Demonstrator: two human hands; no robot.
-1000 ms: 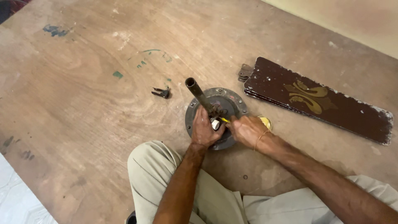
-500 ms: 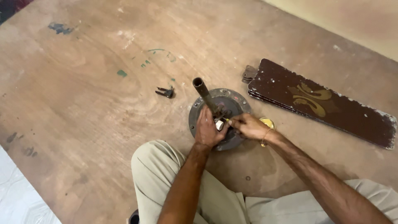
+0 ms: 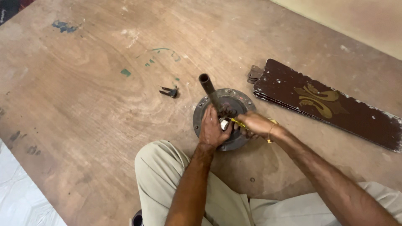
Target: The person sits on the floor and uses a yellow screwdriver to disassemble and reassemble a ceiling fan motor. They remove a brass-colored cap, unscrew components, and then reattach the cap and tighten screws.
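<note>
Two hands meet over a round metal fan motor (image 3: 240,102) on the wooden floor: the left hand (image 3: 212,130) pins it steady, the right hand (image 3: 253,124) grips a yellow-handled tool (image 3: 234,121); dark blades (image 3: 326,102) lie right.

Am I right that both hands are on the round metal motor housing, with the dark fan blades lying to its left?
Not quite: in the head view the dark fan blades lie right of the round metal motor housing, not left. Both hands, left hand and right hand, are on it.

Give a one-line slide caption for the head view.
Both hands, left and right, work a yellow-handled tool on a round motor housing.
</note>
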